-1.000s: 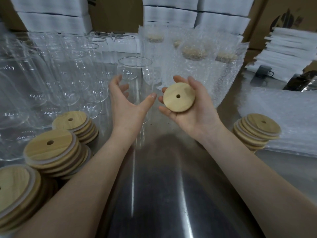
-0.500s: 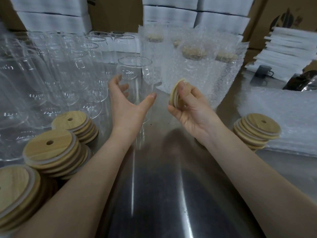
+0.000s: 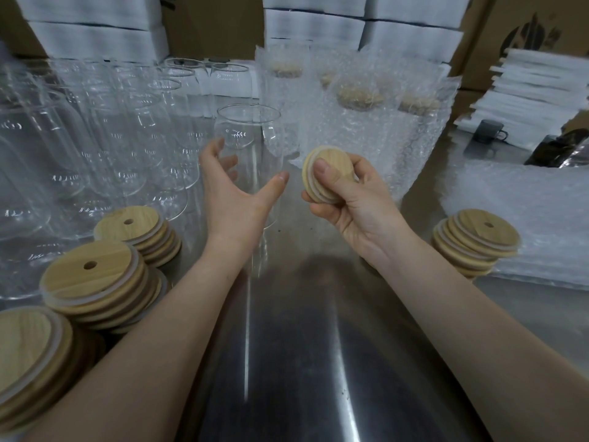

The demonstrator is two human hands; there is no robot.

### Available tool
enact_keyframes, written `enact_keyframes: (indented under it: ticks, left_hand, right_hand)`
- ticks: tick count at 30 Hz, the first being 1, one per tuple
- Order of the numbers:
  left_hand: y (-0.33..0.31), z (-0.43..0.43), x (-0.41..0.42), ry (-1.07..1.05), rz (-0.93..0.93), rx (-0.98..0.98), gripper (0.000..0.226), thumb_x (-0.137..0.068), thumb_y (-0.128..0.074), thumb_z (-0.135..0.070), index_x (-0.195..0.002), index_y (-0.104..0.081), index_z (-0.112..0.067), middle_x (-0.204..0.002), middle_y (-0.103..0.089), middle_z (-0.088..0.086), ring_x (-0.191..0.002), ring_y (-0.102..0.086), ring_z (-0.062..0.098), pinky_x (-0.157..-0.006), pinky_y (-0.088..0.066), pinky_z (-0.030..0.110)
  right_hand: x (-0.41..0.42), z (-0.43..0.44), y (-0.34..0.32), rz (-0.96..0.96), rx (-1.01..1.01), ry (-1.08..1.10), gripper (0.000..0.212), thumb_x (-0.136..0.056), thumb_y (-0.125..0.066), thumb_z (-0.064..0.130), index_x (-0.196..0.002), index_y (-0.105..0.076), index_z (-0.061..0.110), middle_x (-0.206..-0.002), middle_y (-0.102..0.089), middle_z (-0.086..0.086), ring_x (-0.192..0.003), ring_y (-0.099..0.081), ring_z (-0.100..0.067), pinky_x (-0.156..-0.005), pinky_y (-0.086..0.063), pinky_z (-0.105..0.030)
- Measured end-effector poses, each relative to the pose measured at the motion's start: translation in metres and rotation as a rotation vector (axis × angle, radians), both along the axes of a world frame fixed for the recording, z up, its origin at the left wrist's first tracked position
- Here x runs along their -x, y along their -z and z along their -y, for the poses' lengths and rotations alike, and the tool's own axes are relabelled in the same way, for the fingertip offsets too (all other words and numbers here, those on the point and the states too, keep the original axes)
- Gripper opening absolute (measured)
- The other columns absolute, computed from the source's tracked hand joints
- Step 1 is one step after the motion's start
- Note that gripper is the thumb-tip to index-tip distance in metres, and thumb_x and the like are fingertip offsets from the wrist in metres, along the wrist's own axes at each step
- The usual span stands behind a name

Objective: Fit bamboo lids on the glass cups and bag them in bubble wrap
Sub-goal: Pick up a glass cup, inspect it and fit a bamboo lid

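The right hand (image 3: pixel 357 202) has turned the bamboo lid (image 3: pixel 338 156) from edge-on to nearly face-up and pinches it, thumb on top, fingers curled beneath. The left hand (image 3: pixel 236 202) still curls round the glass cup (image 3: pixel 251 129), which stands upright at the middle of the bench (image 3: pixel 287 346).

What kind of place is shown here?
Probably a packing station in a warehouse: rows of glass cups, stacks of bamboo lids, bubble-wrapped cups, cardboard boxes behind.

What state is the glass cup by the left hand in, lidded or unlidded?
Unlidded: the glass cup has a bare rim, and the right hand holds the bamboo lid beside it.
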State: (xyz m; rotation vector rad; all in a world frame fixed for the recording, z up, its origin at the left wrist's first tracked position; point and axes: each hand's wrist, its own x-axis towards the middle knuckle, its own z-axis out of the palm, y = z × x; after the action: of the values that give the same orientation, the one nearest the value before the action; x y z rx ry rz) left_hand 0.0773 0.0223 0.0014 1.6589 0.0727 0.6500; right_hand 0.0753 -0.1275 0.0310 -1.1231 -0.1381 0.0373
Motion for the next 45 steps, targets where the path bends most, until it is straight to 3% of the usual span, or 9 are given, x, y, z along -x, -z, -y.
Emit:
enact_keyframes:
  ticks: [4,7,13,18,23,29,34,36,45]
  left_hand:
    - [-0.0004,0.0002,0.0003,0.002,0.001,0.001,0.087,-0.078,-0.083,-0.031,-0.144,-0.028,-0.023,-0.138,-0.044,0.003,-0.125,-0.047,0.015,-0.108,-0.041,0.038]
    - [-0.0010,0.0003,0.0010,0.005,0.002,-0.002,0.087,-0.078,-0.082,-0.031,-0.145,-0.027,-0.023,-0.138,-0.044,0.003,-0.125,-0.047,0.015,-0.108,-0.041,0.037]
    - [-0.0013,0.0005,0.0028,0.007,-0.003,-0.007,0.088,-0.078,-0.082,-0.033,-0.146,-0.026,-0.024,-0.136,-0.044,0.001,-0.125,-0.046,0.014,-0.108,-0.042,0.039]
    - [-0.0025,0.0007,0.0029,0.011,-0.001,-0.007,0.087,-0.079,-0.082,-0.030,-0.145,-0.026,-0.023,-0.141,-0.042,0.002,-0.126,-0.045,0.013,-0.108,-0.041,0.036]
    - [-0.0032,0.0007,0.0034,0.016,-0.001,-0.006,0.086,-0.080,-0.081,-0.029,-0.145,-0.026,-0.022,-0.143,-0.041,0.003,-0.127,-0.045,0.013,-0.109,-0.040,0.037]
    - [-0.0025,0.0005,0.0034,0.017,-0.010,0.005,0.087,-0.078,-0.082,-0.030,-0.145,-0.027,-0.024,-0.138,-0.043,0.002,-0.125,-0.045,0.013,-0.109,-0.041,0.039]
    - [-0.0026,-0.0002,0.0028,0.016,-0.014,0.001,0.087,-0.079,-0.081,-0.031,-0.145,-0.026,-0.024,-0.137,-0.044,0.001,-0.125,-0.046,0.014,-0.109,-0.041,0.040]
    - [-0.0023,-0.0006,0.0028,0.015,-0.012,-0.005,0.087,-0.079,-0.081,-0.031,-0.145,-0.026,-0.025,-0.137,-0.044,0.001,-0.125,-0.046,0.013,-0.109,-0.041,0.040]
    - [-0.0002,-0.0020,0.0009,0.016,-0.035,0.033,0.102,-0.073,-0.086,-0.034,-0.150,-0.020,-0.026,-0.146,-0.038,0.000,-0.136,-0.039,0.015,-0.114,-0.036,0.041]
  right_hand:
    - [-0.0007,0.0026,0.0013,-0.005,0.021,0.027,0.025,-0.085,-0.069,0.028,-0.101,-0.057,0.012,-0.078,-0.071,-0.004,-0.064,-0.072,-0.022,-0.043,-0.052,-0.021]
    - [-0.0013,0.0034,0.0006,-0.027,-0.009,0.026,0.029,-0.095,-0.059,0.031,-0.110,-0.059,0.006,-0.089,-0.069,-0.010,-0.067,-0.072,-0.024,-0.044,-0.053,-0.022]
    - [-0.0034,0.0010,0.0014,-0.105,-0.202,-0.010,0.034,-0.105,-0.042,0.015,-0.126,-0.052,-0.010,-0.116,-0.064,-0.028,-0.084,-0.073,-0.035,-0.057,-0.059,-0.029]
    - [-0.0059,0.0015,0.0013,-0.120,-0.272,-0.028,0.043,-0.097,-0.043,-0.011,-0.139,-0.045,0.000,-0.132,-0.054,-0.027,-0.112,-0.063,-0.041,-0.072,-0.062,-0.041]
    - [-0.0027,0.0005,0.0009,-0.094,-0.232,0.001,0.060,-0.083,-0.053,-0.025,-0.131,-0.054,0.011,-0.123,-0.055,-0.019,-0.112,-0.063,-0.039,-0.074,-0.062,-0.039]
    - [0.0011,0.0007,-0.0030,-0.070,-0.153,0.056,0.049,-0.082,-0.067,-0.010,-0.124,-0.055,0.011,-0.120,-0.061,-0.019,-0.085,-0.073,-0.026,-0.061,-0.059,-0.027]
    - [0.0030,0.0003,-0.0006,-0.063,-0.090,0.063,0.033,-0.093,-0.062,0.013,-0.125,-0.055,0.007,-0.126,-0.062,-0.024,-0.106,-0.066,-0.042,-0.050,-0.056,-0.024]
    - [0.0021,0.0004,0.0000,-0.069,-0.097,0.061,0.025,-0.098,-0.056,0.019,-0.120,-0.056,0.008,-0.130,-0.058,-0.025,-0.104,-0.066,-0.043,-0.048,-0.056,-0.024]
    - [-0.0008,0.0032,0.0005,-0.208,-0.234,0.018,0.038,-0.100,-0.053,0.030,-0.126,-0.054,0.003,-0.120,-0.066,-0.021,-0.097,-0.071,-0.037,-0.060,-0.059,-0.034]
